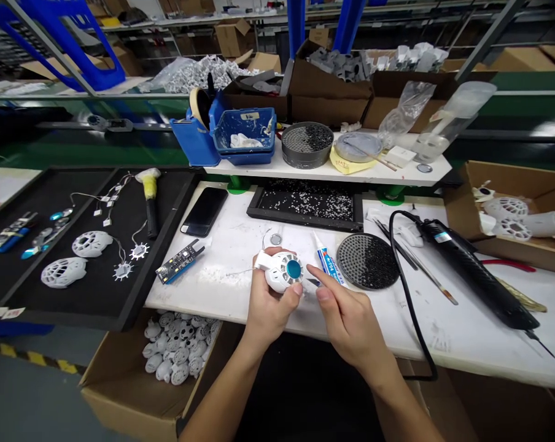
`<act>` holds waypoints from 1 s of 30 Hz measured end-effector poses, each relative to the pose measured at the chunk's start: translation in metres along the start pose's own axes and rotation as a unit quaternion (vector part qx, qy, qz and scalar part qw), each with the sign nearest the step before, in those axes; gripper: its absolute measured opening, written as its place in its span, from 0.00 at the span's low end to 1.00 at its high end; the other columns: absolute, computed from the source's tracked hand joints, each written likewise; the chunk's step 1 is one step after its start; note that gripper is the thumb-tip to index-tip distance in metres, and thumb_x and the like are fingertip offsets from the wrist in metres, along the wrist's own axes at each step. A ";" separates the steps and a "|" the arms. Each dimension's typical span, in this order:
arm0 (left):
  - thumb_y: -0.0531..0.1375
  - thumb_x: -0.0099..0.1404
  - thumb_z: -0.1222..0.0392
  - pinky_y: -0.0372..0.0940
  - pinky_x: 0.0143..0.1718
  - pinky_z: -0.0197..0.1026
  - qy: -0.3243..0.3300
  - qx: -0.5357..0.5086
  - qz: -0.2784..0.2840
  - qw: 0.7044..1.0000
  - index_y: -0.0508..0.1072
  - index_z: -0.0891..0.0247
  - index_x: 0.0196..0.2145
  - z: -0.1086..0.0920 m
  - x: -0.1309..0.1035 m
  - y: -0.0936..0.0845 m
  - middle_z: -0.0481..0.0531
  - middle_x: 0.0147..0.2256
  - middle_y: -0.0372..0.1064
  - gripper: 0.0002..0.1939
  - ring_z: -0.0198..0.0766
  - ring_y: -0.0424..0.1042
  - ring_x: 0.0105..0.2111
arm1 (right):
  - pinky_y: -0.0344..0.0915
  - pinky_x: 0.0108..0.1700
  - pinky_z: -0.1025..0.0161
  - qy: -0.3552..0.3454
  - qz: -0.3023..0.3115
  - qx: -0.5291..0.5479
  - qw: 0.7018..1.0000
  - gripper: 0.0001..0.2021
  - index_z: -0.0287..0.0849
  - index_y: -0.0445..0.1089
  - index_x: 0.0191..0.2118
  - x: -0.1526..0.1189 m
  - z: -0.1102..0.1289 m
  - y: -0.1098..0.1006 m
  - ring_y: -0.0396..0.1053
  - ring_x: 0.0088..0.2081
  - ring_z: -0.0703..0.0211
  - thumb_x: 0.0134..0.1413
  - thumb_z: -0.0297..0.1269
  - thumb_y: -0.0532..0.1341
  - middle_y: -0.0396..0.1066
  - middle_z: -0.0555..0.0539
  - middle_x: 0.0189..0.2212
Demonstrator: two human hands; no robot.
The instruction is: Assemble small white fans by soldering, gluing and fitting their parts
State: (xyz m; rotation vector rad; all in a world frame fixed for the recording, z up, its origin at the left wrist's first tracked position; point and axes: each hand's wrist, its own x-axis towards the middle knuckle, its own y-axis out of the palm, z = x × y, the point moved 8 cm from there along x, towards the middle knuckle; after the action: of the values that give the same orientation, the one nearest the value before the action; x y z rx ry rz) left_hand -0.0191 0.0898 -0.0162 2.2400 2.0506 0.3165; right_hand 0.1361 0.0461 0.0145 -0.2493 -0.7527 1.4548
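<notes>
In front of me, above the front of the white bench, my left hand (269, 310) is closed around a white plastic housing (274, 274). A round metallic-blue disc (294, 269) sits in the middle of its slotted face, and thin wires trail off to the left. Just right of the housing, my right hand (351, 313) is closed, its index finger reaching toward the disc without clearly touching it. From its grip sticks a small tool with a dark pointed tip (313, 282); its handle is hidden by the fingers. Behind that hand lies a white-and-blue glue tube (326, 258).
A round perforated tray (367, 261) holds black bits, beside tweezers (399, 245) and a corded black power tool (480, 273). At left are a phone (205, 212), a circuit board (180, 261) and a black tray (75, 307) with white shells. A shelf (268, 172) spans the back.
</notes>
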 end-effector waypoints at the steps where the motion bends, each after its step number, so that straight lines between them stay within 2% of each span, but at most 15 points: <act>1: 0.70 0.65 0.53 0.73 0.45 0.41 0.005 -0.006 0.003 1.000 0.63 0.57 0.59 -0.001 0.001 0.001 0.57 0.55 0.69 0.30 0.40 0.75 0.45 | 0.77 0.40 0.61 -0.006 0.007 -0.012 1.000 0.21 0.38 0.70 0.67 0.000 0.001 0.003 0.83 0.39 0.55 0.78 0.40 0.52 0.83 0.43 0.49; 5: 0.70 0.65 0.54 0.72 0.49 0.39 0.028 -0.006 0.012 1.000 0.64 0.58 0.58 -0.004 0.001 0.003 0.56 0.55 0.68 0.29 0.39 0.75 0.47 | 0.76 0.41 0.59 -0.021 0.031 -0.060 0.997 0.22 0.39 0.67 0.70 0.000 0.001 0.015 0.83 0.41 0.53 0.78 0.40 0.52 0.81 0.43 0.53; 11: 0.69 0.65 0.57 0.70 0.49 0.37 0.038 0.016 0.011 0.999 0.64 0.58 0.57 -0.007 0.001 0.002 0.56 0.54 0.69 0.27 0.37 0.73 0.46 | 0.74 0.37 0.59 -0.020 0.051 -0.080 0.995 0.23 0.43 0.65 0.71 -0.001 -0.001 0.019 0.83 0.36 0.53 0.79 0.40 0.50 0.83 0.44 0.48; 15: 0.68 0.64 0.59 0.71 0.48 0.38 0.034 0.037 -0.001 0.999 0.65 0.59 0.57 -0.007 0.001 0.001 0.55 0.53 0.68 0.26 0.38 0.73 0.46 | 0.74 0.36 0.59 -0.002 0.071 -0.092 0.993 0.24 0.43 0.63 0.72 0.000 -0.002 0.021 0.82 0.36 0.52 0.79 0.41 0.48 0.82 0.42 0.51; 21: 0.67 0.64 0.63 0.70 0.44 0.36 0.011 0.067 -0.040 0.997 0.64 0.59 0.57 -0.005 -0.001 0.000 0.54 0.51 0.68 0.26 0.36 0.72 0.43 | 0.74 0.36 0.59 0.021 0.051 -0.107 0.993 0.23 0.44 0.66 0.70 0.000 -0.004 0.024 0.83 0.35 0.51 0.79 0.40 0.48 0.83 0.44 0.49; 26: 0.67 0.63 0.64 0.70 0.44 0.36 0.014 0.085 -0.074 0.994 0.63 0.59 0.56 -0.007 -0.003 0.002 0.53 0.51 0.68 0.27 0.36 0.72 0.43 | 0.74 0.34 0.60 0.041 0.038 -0.109 0.992 0.22 0.44 0.68 0.69 0.000 -0.005 0.025 0.82 0.33 0.54 0.79 0.39 0.48 0.83 0.46 0.48; 30: 0.67 0.62 0.64 0.70 0.45 0.36 0.005 0.112 -0.092 0.989 0.63 0.59 0.56 -0.006 -0.003 0.001 0.52 0.50 0.68 0.27 0.36 0.72 0.43 | 0.76 0.37 0.60 0.050 0.028 -0.108 0.993 0.22 0.43 0.69 0.68 0.000 -0.004 0.024 0.83 0.35 0.52 0.79 0.40 0.47 0.82 0.45 0.51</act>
State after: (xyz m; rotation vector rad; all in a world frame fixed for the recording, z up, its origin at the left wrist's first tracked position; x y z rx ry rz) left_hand -0.0193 0.0862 -0.0105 2.1418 2.3849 0.0853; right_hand 0.1194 0.0508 -0.0029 -0.5083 -0.8272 1.4037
